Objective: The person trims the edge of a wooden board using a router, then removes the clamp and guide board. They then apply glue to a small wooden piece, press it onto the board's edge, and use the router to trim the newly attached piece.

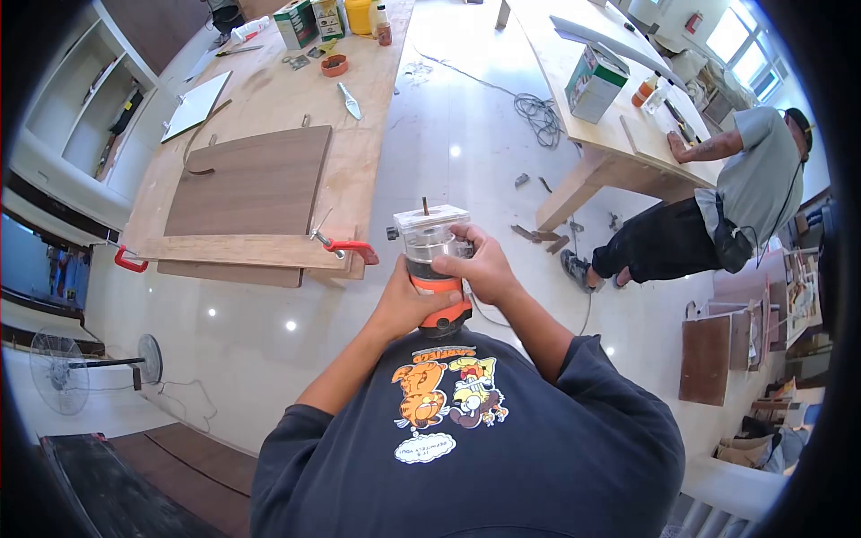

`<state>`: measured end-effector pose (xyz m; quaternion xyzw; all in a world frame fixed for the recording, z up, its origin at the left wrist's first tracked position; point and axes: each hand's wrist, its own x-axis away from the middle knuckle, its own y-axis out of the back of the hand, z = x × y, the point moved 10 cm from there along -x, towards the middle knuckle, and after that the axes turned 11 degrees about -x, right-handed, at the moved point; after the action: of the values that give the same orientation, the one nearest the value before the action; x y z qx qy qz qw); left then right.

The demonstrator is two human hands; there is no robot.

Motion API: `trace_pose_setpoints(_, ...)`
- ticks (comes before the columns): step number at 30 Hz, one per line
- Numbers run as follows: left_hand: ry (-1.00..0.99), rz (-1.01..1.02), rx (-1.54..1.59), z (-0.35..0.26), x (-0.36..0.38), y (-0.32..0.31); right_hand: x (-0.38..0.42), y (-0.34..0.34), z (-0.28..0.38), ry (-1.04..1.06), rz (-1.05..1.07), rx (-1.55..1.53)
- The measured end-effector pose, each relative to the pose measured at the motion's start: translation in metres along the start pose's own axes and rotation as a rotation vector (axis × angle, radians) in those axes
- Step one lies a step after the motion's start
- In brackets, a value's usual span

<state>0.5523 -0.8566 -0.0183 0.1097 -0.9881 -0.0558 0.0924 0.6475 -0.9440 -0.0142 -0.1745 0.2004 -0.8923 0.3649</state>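
An orange and black trim router (pixel 437 291) is held upside down against my chest, its clear base plate and bit pointing up. Round the orange motor body wraps my left hand (pixel 408 300). My right hand (pixel 480 266) grips the clear base near its side knob, thumb across the front. To the left, a brown wood panel (pixel 256 184) lies on the workbench (pixel 260 103) under a pale wooden strip (pixel 242 249). A red clamp (pixel 352 248) holds the strip at its right end, and another red clamp (pixel 132 260) sits at its left end.
Tins (pixel 296 25), a red ring-shaped dish (pixel 334 65) and a white-bladed tool (pixel 349 101) are on the bench. At right, a co-worker (pixel 762 170) leans on a second table (pixel 538 54). A coiled cable (pixel 538 117) and wood scraps lie on the floor; a fan (pixel 63 368) stands lower left.
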Motion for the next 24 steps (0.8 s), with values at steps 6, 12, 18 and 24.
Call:
trace_pose_setpoints(6,-0.071,0.033,0.157,0.008,0.017,0.01,0.001,0.009,-0.015,-0.185,0.273,-0.136)
trace_pose_setpoints(12,-0.157,0.159,0.236,0.001,0.015,0.005,0.003,-0.005,0.003,-0.077,0.519,0.272)
trace_pose_setpoints(18,-0.077,0.111,0.226,0.007,0.016,0.004,0.009,0.001,0.018,0.009,0.281,0.507)
trace_pose_setpoints(24,-0.097,0.003,0.089,0.011,0.012,0.004,0.025,0.008,0.048,0.155,0.113,0.954)
